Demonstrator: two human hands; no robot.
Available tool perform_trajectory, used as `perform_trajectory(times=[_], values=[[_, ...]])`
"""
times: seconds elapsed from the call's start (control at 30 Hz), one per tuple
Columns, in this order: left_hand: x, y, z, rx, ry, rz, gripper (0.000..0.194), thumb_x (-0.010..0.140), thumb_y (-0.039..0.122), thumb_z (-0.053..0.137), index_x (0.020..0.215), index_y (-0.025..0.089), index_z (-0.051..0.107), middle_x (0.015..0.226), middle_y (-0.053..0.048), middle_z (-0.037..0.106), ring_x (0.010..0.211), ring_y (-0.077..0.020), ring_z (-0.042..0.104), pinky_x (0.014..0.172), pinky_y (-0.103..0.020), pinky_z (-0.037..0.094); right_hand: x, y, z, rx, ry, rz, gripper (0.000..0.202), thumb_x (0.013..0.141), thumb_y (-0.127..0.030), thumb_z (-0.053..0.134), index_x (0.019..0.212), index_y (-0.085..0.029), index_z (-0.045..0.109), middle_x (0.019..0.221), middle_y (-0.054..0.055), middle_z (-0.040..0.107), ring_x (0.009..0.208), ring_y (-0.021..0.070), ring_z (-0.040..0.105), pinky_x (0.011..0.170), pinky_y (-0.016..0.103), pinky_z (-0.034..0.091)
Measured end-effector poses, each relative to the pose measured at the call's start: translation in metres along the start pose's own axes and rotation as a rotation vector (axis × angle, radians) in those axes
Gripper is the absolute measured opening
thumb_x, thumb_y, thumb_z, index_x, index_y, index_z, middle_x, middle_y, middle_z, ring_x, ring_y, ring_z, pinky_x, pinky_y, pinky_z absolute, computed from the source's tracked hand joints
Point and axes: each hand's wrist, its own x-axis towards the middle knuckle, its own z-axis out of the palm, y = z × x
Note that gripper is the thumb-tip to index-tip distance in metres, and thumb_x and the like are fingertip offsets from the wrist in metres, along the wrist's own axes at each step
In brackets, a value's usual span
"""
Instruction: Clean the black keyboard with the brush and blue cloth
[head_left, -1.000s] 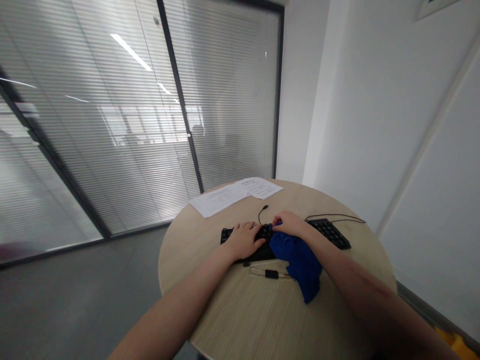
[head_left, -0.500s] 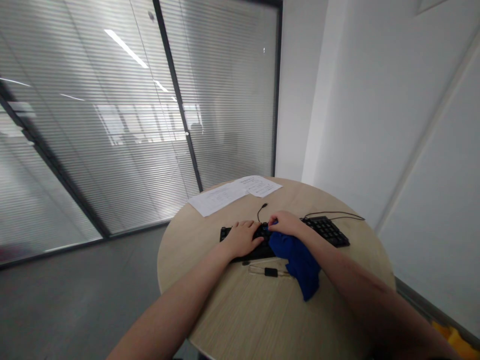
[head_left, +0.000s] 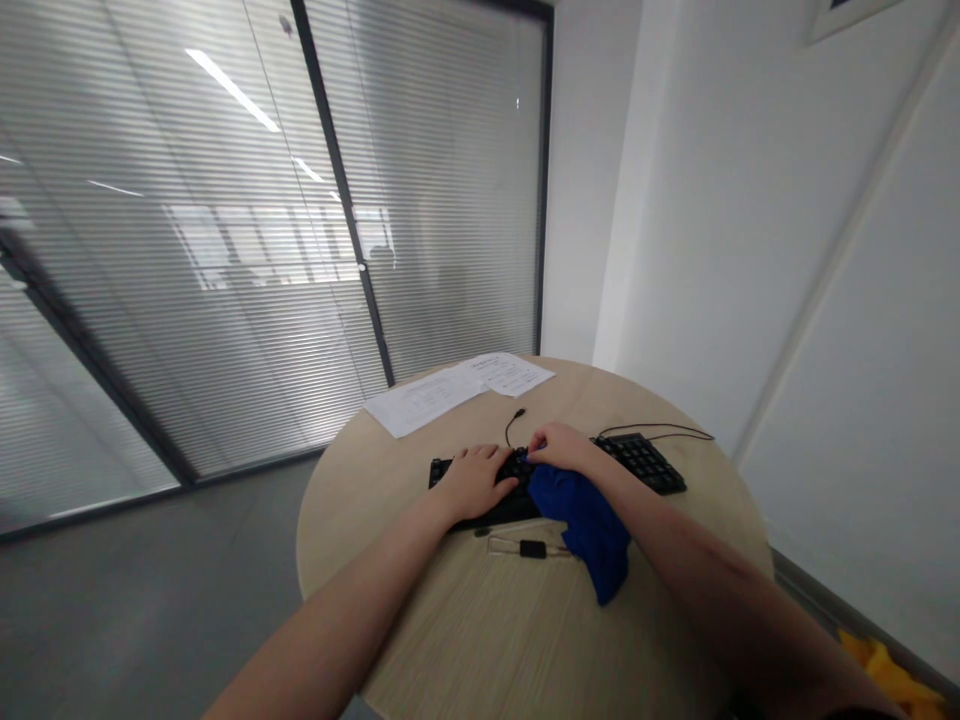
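A black keyboard (head_left: 646,462) lies across the round table, its middle covered by my hands. My left hand (head_left: 474,484) rests on its left part, fingers spread over the keys. Over the middle keys, my right hand (head_left: 556,446) is closed on a blue cloth (head_left: 592,530). Part of the cloth pokes out at the fingertips, and the rest drapes over the keyboard's front edge onto the tabletop. Just in front of the keyboard lies a small black piece with a thin pale loop (head_left: 532,549), partly under the cloth.
Printed paper sheets (head_left: 435,395) lie at the back left of the wooden table (head_left: 480,640). A black cable with a plug (head_left: 514,420) sticks up behind the keyboard, and another cable (head_left: 667,428) loops at right. Something yellow (head_left: 889,675) is on the floor at lower right.
The whole view has shifted slightly, so everything sits a little further left. Both hands keep nearly the same places on the keyboard, with the cloth still in the right one.
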Motion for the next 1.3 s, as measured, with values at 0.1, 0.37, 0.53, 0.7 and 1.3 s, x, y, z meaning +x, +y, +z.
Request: perform_trajectory(times=[0.1, 0.37, 0.53, 0.7, 1.3], values=[[0.0, -0.002, 0.001, -0.007, 0.011, 0.012, 0.056, 0.094, 0.053, 0.045, 0.142, 0.023, 0.046, 0.139, -0.012, 0.055, 0.126, -0.0311, 0.051, 0.106, -0.049, 0.037, 0.0, -0.003, 0.001, -0.035, 0.045, 0.039, 0.017, 0.075, -0.034, 0.07, 0.086, -0.023, 0.077, 0.091, 0.004, 0.076, 0.087, 0.0205, 0.067, 0.073, 0.026, 0.047], [0.001, -0.005, 0.003, -0.015, 0.024, 0.033, 0.057, 0.093, 0.052, 0.046, 0.142, 0.022, 0.046, 0.136, -0.012, 0.057, 0.125, -0.0313, 0.052, 0.104, -0.049, 0.039, -0.001, -0.007, 0.003, -0.065, 0.076, 0.019, 0.017, 0.078, -0.033, 0.068, 0.087, -0.021, 0.076, 0.095, 0.006, 0.076, 0.092, 0.0222, 0.067, 0.076, 0.027, 0.048], [0.0, -0.006, 0.001, -0.028, 0.018, 0.032, 0.057, 0.093, 0.053, 0.045, 0.142, 0.023, 0.046, 0.137, -0.012, 0.056, 0.126, -0.031, 0.051, 0.105, -0.049, 0.039, 0.0, 0.002, -0.001, -0.006, 0.022, -0.056, 0.015, 0.077, -0.029, 0.07, 0.086, -0.019, 0.075, 0.092, 0.005, 0.076, 0.088, 0.0201, 0.067, 0.073, 0.026, 0.047], [0.0, -0.007, 0.0, -0.042, 0.019, 0.023, 0.056, 0.092, 0.052, 0.048, 0.14, 0.023, 0.048, 0.136, -0.012, 0.057, 0.124, -0.0307, 0.053, 0.104, -0.047, 0.039, 0.001, 0.009, -0.006, 0.07, -0.062, -0.112, 0.013, 0.075, -0.025, 0.071, 0.086, -0.018, 0.075, 0.084, 0.003, 0.075, 0.079, 0.0172, 0.066, 0.066, 0.024, 0.045], [-0.002, -0.007, 0.001, -0.066, 0.012, -0.009, 0.059, 0.088, 0.056, 0.052, 0.137, 0.023, 0.051, 0.132, -0.011, 0.06, 0.119, -0.0315, 0.056, 0.103, -0.046, 0.042, 0.0, 0.014, -0.001, 0.045, -0.032, -0.108, 0.009, 0.072, -0.021, 0.071, 0.08, -0.016, 0.073, 0.087, 0.005, 0.074, 0.083, 0.0191, 0.065, 0.074, 0.026, 0.045]])
